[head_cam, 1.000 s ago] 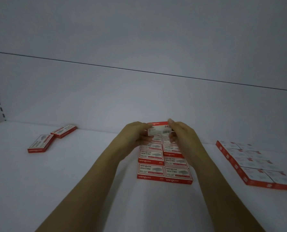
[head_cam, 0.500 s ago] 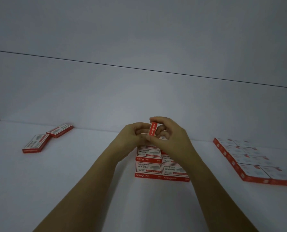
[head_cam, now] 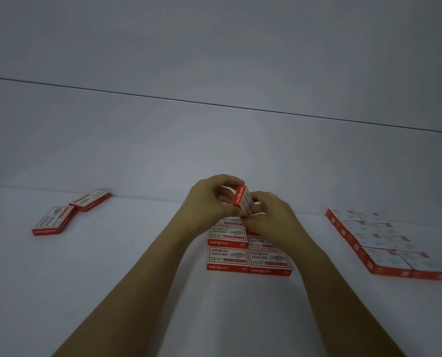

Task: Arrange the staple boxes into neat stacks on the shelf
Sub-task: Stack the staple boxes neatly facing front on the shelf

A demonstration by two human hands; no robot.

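Red-edged staple box (head_cam: 242, 199) sits tilted above the centre stack (head_cam: 248, 256), fingers of left hand (head_cam: 209, 202) and right hand (head_cam: 274, 219) clamped on it. Judged mid-orienting; next, lay it flat, squared onto that stack's far rows.

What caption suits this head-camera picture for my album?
Left hand and right hand hold a red staple box over the middle block of boxes on a white shelf.

Far rows of centre boxes (head_cam: 227, 256) behind left hand (head_cam: 209, 202), right hand (head_cam: 271, 217)
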